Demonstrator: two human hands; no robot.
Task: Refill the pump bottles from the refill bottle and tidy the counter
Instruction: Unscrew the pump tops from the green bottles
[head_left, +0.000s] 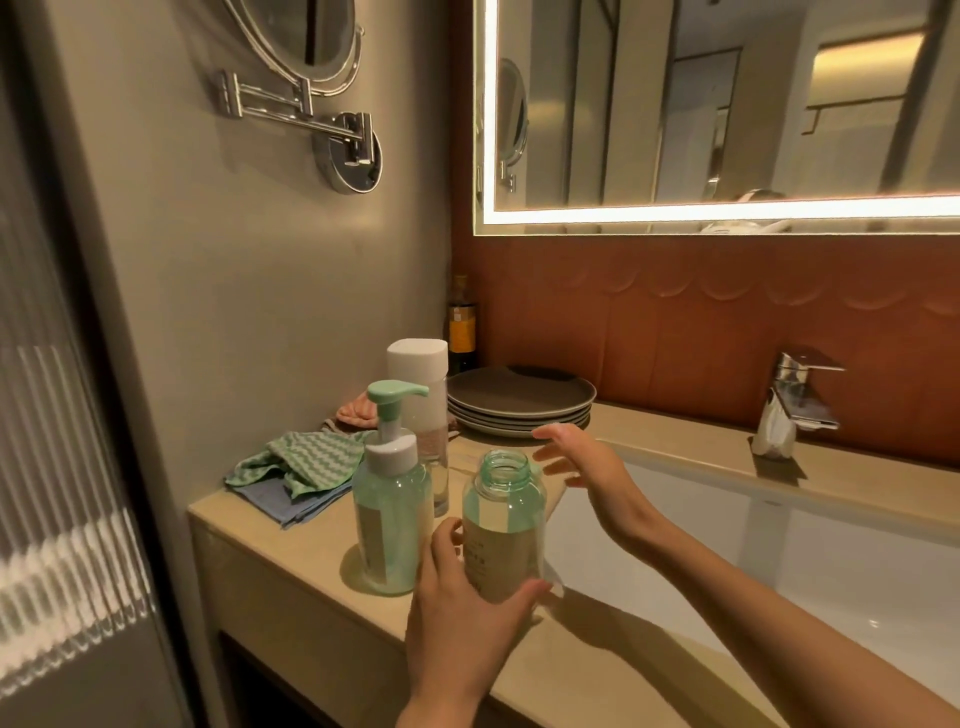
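Left hand grips capless bottle near table's front edge, presumably steadying it for filling; right hand, fingers spread and empty, hovers just behind its neck.

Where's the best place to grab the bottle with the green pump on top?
Take the pump bottle round its wide, round body, below the white collar, coming from the front. It stands upright, the thin pump head might press down, and the white-capped bottle behind and the open bottle on its right crowd those sides.
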